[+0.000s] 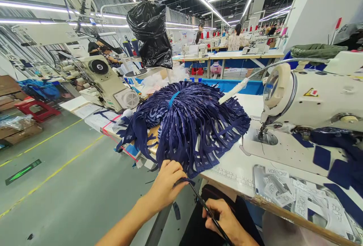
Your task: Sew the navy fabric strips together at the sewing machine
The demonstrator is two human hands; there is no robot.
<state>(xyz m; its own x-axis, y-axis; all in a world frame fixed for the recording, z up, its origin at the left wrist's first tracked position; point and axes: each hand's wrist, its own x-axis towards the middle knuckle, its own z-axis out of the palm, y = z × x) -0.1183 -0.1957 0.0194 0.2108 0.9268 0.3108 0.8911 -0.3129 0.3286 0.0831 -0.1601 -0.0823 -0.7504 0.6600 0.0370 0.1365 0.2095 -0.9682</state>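
My left hand (167, 183) pinches the end of a narrow navy fabric strip (181, 181) at the table's front edge. My right hand (222, 219) is closed around long, slim black scissors (208, 211), whose tip reaches the strip beside my left fingertips. Whether the blades are apart is too small to tell. Just beyond my hands lies a big bundle of navy fabric strips (195, 125), fanned out over the table and hanging past its edge. A bright blue band (173, 99) crosses the top of the bundle.
A white sewing machine (320, 91) stands at right, with navy fabric pieces (321, 157) nearby. A tray (258, 181) of printed labels (302, 197) sits front right. Another machine (104, 76) is at left, below a black plastic bag (151, 34). People work in the background.
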